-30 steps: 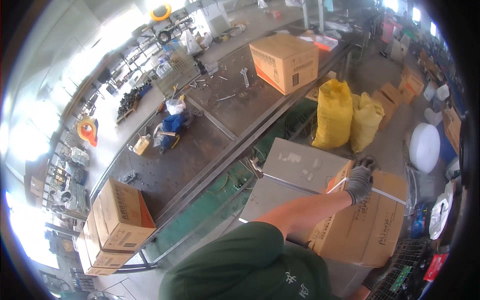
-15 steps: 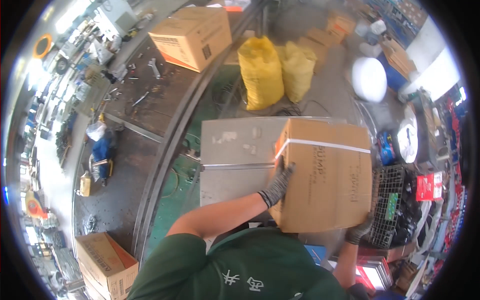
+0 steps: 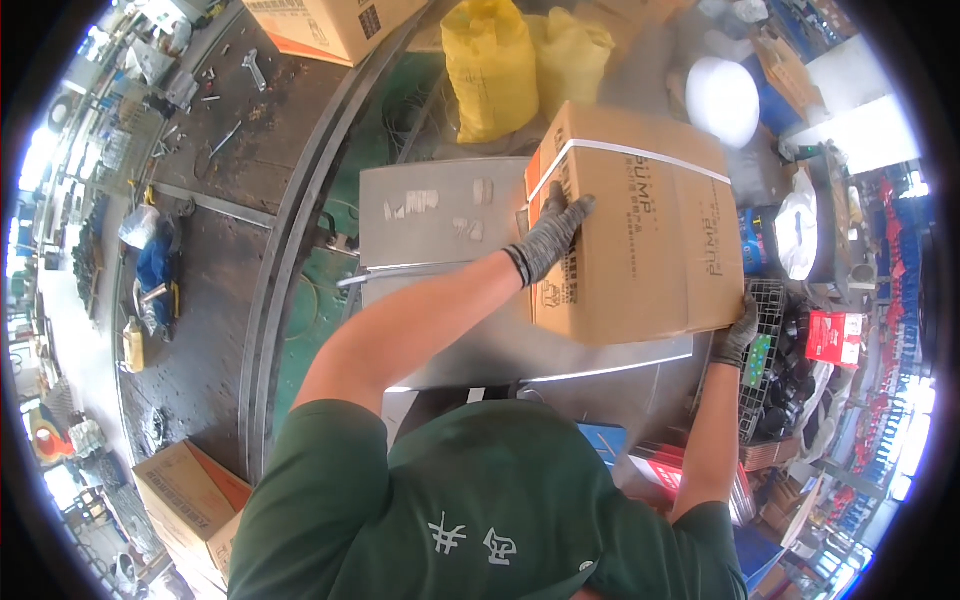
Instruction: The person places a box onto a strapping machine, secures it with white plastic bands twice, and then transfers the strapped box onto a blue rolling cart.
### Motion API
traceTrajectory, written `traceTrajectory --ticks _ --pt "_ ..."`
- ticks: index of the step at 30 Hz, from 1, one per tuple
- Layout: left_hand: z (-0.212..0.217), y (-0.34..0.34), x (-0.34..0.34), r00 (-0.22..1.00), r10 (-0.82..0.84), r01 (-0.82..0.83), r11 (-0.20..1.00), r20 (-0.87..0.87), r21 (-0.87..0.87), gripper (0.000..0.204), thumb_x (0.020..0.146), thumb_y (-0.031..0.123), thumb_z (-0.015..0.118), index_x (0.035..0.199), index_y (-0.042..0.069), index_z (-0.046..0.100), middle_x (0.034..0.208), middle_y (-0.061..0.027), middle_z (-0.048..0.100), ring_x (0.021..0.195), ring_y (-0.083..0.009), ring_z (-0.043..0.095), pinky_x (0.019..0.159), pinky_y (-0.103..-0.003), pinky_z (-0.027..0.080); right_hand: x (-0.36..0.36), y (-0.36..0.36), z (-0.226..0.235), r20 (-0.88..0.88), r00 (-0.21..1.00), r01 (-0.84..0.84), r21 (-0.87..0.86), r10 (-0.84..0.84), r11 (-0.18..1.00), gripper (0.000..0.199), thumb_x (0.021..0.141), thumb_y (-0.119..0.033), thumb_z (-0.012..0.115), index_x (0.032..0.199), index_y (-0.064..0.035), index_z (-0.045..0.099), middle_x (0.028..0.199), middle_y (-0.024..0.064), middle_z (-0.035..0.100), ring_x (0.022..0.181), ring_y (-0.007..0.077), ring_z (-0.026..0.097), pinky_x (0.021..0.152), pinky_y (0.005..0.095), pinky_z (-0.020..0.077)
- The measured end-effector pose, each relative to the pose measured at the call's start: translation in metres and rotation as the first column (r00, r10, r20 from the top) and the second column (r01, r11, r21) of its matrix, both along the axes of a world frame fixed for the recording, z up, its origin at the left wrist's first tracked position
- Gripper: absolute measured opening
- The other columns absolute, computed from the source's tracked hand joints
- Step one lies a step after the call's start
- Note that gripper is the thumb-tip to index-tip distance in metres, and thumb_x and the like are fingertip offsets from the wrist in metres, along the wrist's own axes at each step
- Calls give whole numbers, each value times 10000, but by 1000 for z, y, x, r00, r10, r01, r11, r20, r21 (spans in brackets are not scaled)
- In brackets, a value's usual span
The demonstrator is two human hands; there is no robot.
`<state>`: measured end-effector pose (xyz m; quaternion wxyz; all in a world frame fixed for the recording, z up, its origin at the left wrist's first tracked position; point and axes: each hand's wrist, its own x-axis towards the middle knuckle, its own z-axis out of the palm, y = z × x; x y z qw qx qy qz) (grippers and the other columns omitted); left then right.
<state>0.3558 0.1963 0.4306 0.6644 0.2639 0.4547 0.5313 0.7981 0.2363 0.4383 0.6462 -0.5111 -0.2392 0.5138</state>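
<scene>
A large cardboard box point(image 3: 650, 250) with a white strap around it is between my two hands, tilted over the right part of a grey metal table point(image 3: 430, 235). My left hand point(image 3: 556, 238), in a grey knitted glove, presses on the box's left side, thumb and fingers spread along its edge. My right hand point(image 3: 736, 335), gloved alike, grips the lower right corner; some of its fingers are hidden. Whether the box's underside rests on the table I cannot tell.
Yellow sacks point(image 3: 490, 75) stand beyond the table. A dark workbench point(image 3: 200, 300) on the left carries a wrench point(image 3: 254, 70) and loose tools. More boxes sit at far left point(image 3: 340, 25) and near left point(image 3: 190, 500). A wire crate point(image 3: 765, 330) is by my right hand.
The box has moved farther from my body, with both hands still on it. My arms are stretched out more, and the whole view has shifted.
</scene>
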Motion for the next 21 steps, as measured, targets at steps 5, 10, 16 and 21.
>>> traceTrajectory --ticks 5,10,16,21 --pt "-7 -12 -72 952 -238 250 968 193 -36 838 866 538 673 1495 79 361 1485 -151 405 1417 -225 317 1074 -326 370 -13 0 12 -20 999 35 -68 -37 997 308 933 -291 552 1058 -23 638 1039 88 689 938 250 668 847 390 551" --pt "-111 -91 -63 917 -253 237 967 -309 -88 855 813 484 744 1428 -14 421 1384 -162 505 1267 -208 494 1038 -371 424 -70 -40 35 57 988 147 -4 -147 989 494 950 -456 500 1129 -14 627 1105 115 680 1008 262 661 871 401 544" --pt "-64 -144 -29 83 -486 506 772 -870 -383 1093 738 571 756 1515 7 233 1542 -192 319 1447 -334 268 1170 -448 234 -108 -35 42 -389 897 -117 248 210 962 560 927 -403 470 1278 25 557 1279 191 590 1131 330 601 993 458 471" --pt "-102 -131 6 56 -298 438 865 -953 -245 1112 702 530 765 1508 -18 230 1533 -202 319 1434 -355 269 1149 -489 237 -72 -8 26 -154 987 68 75 -56 995 391 900 -270 474 1106 24 628 1095 143 668 996 301 649 883 412 528"
